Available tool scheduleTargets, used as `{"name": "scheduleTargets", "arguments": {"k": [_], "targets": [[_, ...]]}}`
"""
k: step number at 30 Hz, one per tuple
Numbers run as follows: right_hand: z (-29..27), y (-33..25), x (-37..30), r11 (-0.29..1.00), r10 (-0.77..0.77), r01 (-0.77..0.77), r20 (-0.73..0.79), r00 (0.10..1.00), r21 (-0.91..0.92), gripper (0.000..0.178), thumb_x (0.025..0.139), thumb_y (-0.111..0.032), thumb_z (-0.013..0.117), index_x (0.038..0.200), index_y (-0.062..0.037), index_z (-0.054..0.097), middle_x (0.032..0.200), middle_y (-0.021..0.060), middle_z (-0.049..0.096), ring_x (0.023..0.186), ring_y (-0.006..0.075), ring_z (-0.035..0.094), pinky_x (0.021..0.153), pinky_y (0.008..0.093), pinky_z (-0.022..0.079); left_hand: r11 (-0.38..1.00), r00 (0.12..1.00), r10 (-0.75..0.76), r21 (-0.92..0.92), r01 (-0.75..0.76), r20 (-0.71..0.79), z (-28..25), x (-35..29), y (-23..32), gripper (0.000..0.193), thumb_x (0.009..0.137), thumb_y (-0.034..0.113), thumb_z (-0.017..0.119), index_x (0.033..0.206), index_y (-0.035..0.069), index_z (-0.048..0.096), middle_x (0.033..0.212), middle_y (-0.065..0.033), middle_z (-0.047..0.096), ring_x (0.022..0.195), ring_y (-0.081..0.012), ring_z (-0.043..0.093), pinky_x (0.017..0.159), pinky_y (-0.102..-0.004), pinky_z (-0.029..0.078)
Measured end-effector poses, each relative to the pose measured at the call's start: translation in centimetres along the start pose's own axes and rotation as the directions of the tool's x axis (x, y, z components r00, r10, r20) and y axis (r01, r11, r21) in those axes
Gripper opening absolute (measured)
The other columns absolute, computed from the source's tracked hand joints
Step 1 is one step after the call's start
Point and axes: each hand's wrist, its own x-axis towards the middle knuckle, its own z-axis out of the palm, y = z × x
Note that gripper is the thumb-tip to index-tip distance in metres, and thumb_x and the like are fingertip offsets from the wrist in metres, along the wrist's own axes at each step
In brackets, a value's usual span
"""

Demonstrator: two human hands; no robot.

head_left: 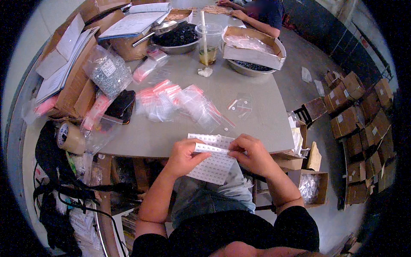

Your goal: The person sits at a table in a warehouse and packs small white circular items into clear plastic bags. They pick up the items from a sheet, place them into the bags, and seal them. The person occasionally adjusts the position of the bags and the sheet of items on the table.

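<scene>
Both hands grasp 1 label sheet (209,170) in the head view, held over the lap at the table's near edge. The left hand (187,156) grips its left side with the thumb on top; the right hand (251,155) pinches its right edge, thumb against fingers. A strip of the sheet is bent up between them.

On the table (261,124), just beyond the sheet, lies 1 white washer (226,129). Farther right is 1 small clear bag (245,106); to the left, 1 spread of red-edged bags (159,102), too overlapped to count.

Farther off stand 2 metal bowls: the left bowl (184,49) holds black pieces (182,34), and the right bowl (251,73) carries 1 open box (252,56). Between them stands 1 cup (208,53) with 1 straw (203,28), and 1 crumpled tissue (205,72) lies near it.

At the left are 1 sack (110,76) of small grey parts, 1 black case (121,108) and 1 tape roll (70,137). At the far end, 1 co-worker (275,18) has 2 hands (238,15) on the table. Stacked cartons (349,124), partly hidden, stand at the right.
</scene>
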Motion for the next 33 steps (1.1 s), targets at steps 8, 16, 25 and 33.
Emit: {"name": "scheduleTargets", "arguments": {"k": [8, 16, 25, 33], "targets": [[-0.1, -0.3, -0.2, 0.974, -0.119, 0.111, -0.028, 0.993, -0.195, 0.012, 0.075, 0.001, 0.068, 0.083, -0.0017, 0.059, 0.084, 0.0130, 0.060, 0.073, 0.0282, 0.063, 0.065, 0.0352, 0.052, 0.997, 0.998, 0.061, 0.054, -0.061, -0.008, 0.0, 0.1, 0.3, 0.018, 0.076, 0.008, 0.074, 0.089, -0.002, 0.067, 0.084, -0.0129, 0.066, 0.072, -0.0222, 0.063, 0.062, -0.0311, 0.051], [-3.5, 2.1, 3.5, 0.960, 0.087, -0.119, 0.133, 0.987, 0.254, 0.015, 0.076, 0.004, 0.064, 0.089, -0.0018, 0.058, 0.084, 0.0035, 0.059, 0.080, 0.0125, 0.057, 0.072, 0.0267, 0.046, 0.971, 0.983, 0.175, 0.157, -0.182, 0.057, -0.1, 0.1, -0.4, 0.019, 0.075, 0.015, 0.075, 0.086, 0.001, 0.068, 0.089, -0.0118, 0.067, 0.078, -0.0285, 0.063, 0.069, -0.0359, 0.051], [-0.4, 3.7, 9.5, 0.927, -0.063, 0.050, -0.023, 0.998, -0.372, 0.026, 0.076, -0.005, 0.066, 0.099, -0.0031, 0.053, 0.092, 0.0140, 0.057, 0.084, 0.0277, 0.059, 0.071, 0.0376, 0.048, 0.970, 0.981, 0.178, 0.153, -0.188, 0.079, -0.2, -0.1, -1.0, 0.021, 0.075, 0.020, 0.076, 0.085, 0.003, 0.069, 0.092, -0.0115, 0.067, 0.083, -0.0305, 0.063, 0.072, -0.0382, 0.051], [-8.0, 9.1, 10.2, 0.976, 0.057, -0.080, -0.114, 0.992, -0.202, 0.022, 0.079, -0.009, 0.063, 0.099, -0.0046, 0.053, 0.084, 0.0159, 0.063, 0.079, 0.0359, 0.061, 0.070, 0.0414, 0.047, 0.966, 0.975, 0.205, 0.141, -0.215, 0.081, -0.2, 0.1, -0.7, 0.021, 0.076, 0.020, 0.075, 0.087, 0.003, 0.069, 0.094, -0.0122, 0.067, 0.085, -0.0308, 0.063, 0.076, -0.0383, 0.051]]}}
